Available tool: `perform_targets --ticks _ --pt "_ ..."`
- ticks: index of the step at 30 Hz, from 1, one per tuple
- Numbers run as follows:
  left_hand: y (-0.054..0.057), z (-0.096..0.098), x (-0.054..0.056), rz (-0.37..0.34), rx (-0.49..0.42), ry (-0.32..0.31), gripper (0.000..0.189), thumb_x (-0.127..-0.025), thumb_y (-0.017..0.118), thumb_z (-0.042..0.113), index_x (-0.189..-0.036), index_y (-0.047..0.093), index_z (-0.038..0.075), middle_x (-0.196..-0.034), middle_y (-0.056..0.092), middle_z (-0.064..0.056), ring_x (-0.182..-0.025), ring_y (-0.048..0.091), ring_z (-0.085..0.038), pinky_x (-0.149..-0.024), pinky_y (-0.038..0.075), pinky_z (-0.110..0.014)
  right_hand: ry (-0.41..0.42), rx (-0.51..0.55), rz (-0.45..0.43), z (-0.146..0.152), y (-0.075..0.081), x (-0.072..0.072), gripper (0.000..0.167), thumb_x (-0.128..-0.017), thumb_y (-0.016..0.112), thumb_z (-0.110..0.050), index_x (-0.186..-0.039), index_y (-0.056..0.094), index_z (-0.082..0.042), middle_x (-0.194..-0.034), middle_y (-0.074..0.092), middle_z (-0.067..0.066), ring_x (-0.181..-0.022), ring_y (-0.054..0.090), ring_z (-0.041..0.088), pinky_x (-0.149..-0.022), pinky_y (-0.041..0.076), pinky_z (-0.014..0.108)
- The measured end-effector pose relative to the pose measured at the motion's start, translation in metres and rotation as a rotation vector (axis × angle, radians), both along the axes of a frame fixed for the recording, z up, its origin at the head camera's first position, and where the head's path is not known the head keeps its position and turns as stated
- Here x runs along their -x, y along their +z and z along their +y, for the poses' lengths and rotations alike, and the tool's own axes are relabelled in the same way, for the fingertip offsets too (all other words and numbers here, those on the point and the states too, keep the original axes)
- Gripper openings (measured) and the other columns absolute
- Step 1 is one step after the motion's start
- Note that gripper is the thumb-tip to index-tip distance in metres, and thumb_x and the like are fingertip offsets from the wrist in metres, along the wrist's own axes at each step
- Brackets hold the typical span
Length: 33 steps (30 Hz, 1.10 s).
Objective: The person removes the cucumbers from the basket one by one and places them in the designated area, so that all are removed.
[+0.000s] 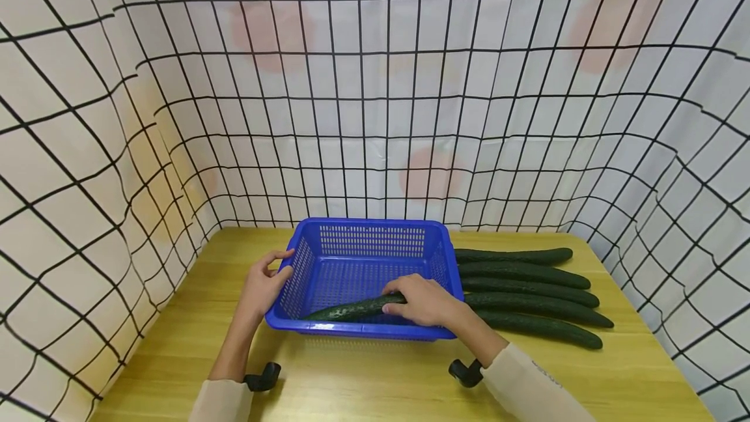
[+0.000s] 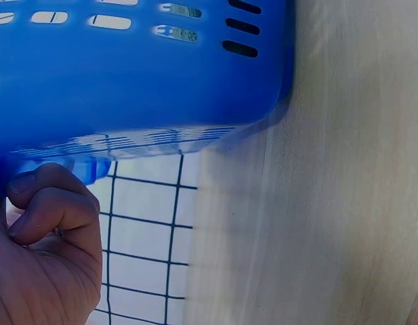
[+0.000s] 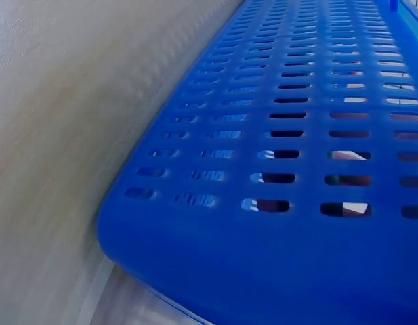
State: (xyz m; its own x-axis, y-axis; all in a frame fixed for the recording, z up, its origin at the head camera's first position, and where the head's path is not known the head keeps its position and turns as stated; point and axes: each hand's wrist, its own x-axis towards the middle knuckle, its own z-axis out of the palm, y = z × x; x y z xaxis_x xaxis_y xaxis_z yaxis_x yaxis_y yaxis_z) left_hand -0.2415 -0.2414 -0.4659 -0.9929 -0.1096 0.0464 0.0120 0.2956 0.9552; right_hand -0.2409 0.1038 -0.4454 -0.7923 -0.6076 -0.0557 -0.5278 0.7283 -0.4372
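Note:
A blue plastic basket (image 1: 375,327) with slotted walls stands on the wooden table. Its left rim is gripped by my left hand (image 1: 265,284); the left wrist view shows curled fingers (image 2: 56,203) against the rim. My right hand (image 1: 426,301) reaches over the near right corner and holds a dark green cucumber (image 1: 346,310) by its right end. That cucumber lies low along the basket's near wall, its left tip close to the near left corner. In the right wrist view the basket wall (image 3: 263,257) fills most of the picture and hides the right hand.
Several cucumbers (image 1: 527,285) lie side by side on the table to the right of the basket, their left ends close to or behind its wall. Black wire grid (image 1: 363,98) over white patterned cloth encloses the table (image 1: 351,383) at the back and both sides.

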Motion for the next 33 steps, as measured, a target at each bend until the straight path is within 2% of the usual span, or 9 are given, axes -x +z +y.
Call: perform_targets --ticks 4,8,11,15,21,24,27,31,33 --pt "0.005 0.001 -0.001 -0.024 -0.011 -0.002 0.044 -0.097 0.062 0.013 -0.140 0.062 0.012 -0.076 0.071 -0.016 -0.058 0.063 -0.019 -0.052 0.054 -0.031 -0.011 0.000 0.045 0.001 0.003 -0.001 0.036 -0.101 0.064 -0.039 -0.130 0.071 -0.018 -0.132 0.069 0.003 -0.127 0.062 0.029 -0.096 0.054 0.053" --pt "0.019 0.006 -0.007 -0.051 -0.014 -0.006 0.043 -0.096 0.061 0.009 -0.140 0.063 0.009 -0.073 0.069 -0.017 -0.057 0.062 -0.021 -0.051 0.052 -0.030 -0.027 -0.001 0.081 0.004 0.008 -0.002 0.035 -0.101 0.064 -0.038 -0.130 0.070 -0.020 -0.134 0.067 0.003 -0.129 0.060 0.031 -0.099 0.052 0.054" --pt "0.025 0.007 -0.009 -0.056 -0.017 -0.009 0.043 -0.096 0.061 0.009 -0.139 0.063 0.007 -0.073 0.068 -0.019 -0.057 0.062 -0.023 -0.051 0.052 -0.031 -0.033 0.015 0.121 0.007 0.014 -0.004 0.033 -0.100 0.065 -0.037 -0.129 0.071 -0.022 -0.130 0.068 0.002 -0.123 0.063 0.029 -0.097 0.053 0.052" --pt "0.016 0.004 -0.005 -0.042 -0.015 -0.002 0.043 -0.097 0.062 0.012 -0.140 0.063 0.011 -0.081 0.072 -0.021 -0.059 0.064 -0.022 -0.052 0.054 -0.031 -0.055 0.042 0.155 0.014 0.020 -0.006 0.031 -0.100 0.066 -0.036 -0.128 0.070 -0.023 -0.125 0.068 0.000 -0.115 0.066 0.025 -0.092 0.055 0.048" --pt "0.000 -0.001 0.000 -0.009 -0.001 0.006 0.042 -0.096 0.063 0.015 -0.139 0.064 0.014 -0.076 0.072 -0.016 -0.056 0.063 -0.019 -0.051 0.054 -0.031 -0.096 0.112 0.183 0.033 0.025 -0.008 0.033 -0.099 0.068 -0.034 -0.130 0.069 -0.023 -0.130 0.067 0.000 -0.122 0.064 0.027 -0.097 0.053 0.052" --pt "-0.001 -0.001 0.000 -0.005 -0.008 0.005 0.042 -0.096 0.063 0.016 -0.138 0.064 0.015 -0.075 0.071 -0.016 -0.056 0.064 -0.019 -0.051 0.055 -0.032 -0.102 0.156 0.217 0.045 0.027 -0.009 0.033 -0.098 0.069 -0.034 -0.129 0.068 -0.023 -0.125 0.068 -0.002 -0.117 0.065 0.025 -0.096 0.053 0.051" --pt "0.000 0.000 0.000 -0.016 -0.010 0.008 0.043 -0.096 0.063 0.016 -0.138 0.064 0.016 -0.077 0.072 -0.017 -0.056 0.065 -0.021 -0.051 0.056 -0.034 -0.120 0.192 0.235 0.060 0.027 -0.009 0.033 -0.098 0.069 -0.035 -0.129 0.068 -0.024 -0.125 0.068 -0.003 -0.120 0.064 0.025 -0.100 0.052 0.052" --pt "0.003 0.000 -0.001 -0.040 -0.013 0.010 0.043 -0.096 0.063 0.015 -0.140 0.063 0.015 -0.078 0.073 -0.019 -0.057 0.066 -0.022 -0.051 0.056 -0.034 -0.155 0.243 0.214 0.079 0.030 -0.012 0.036 -0.098 0.068 -0.036 -0.132 0.067 -0.024 -0.133 0.066 -0.001 -0.130 0.059 0.029 -0.106 0.048 0.056" --pt "0.010 0.002 -0.004 -0.051 -0.013 0.005 0.044 -0.096 0.062 0.013 -0.140 0.063 0.012 -0.077 0.071 -0.020 -0.057 0.066 -0.023 -0.051 0.056 -0.034 -0.171 0.261 0.205 0.088 0.031 -0.014 0.038 -0.099 0.068 -0.036 -0.134 0.066 -0.022 -0.135 0.066 0.001 -0.133 0.058 0.031 -0.106 0.047 0.057"
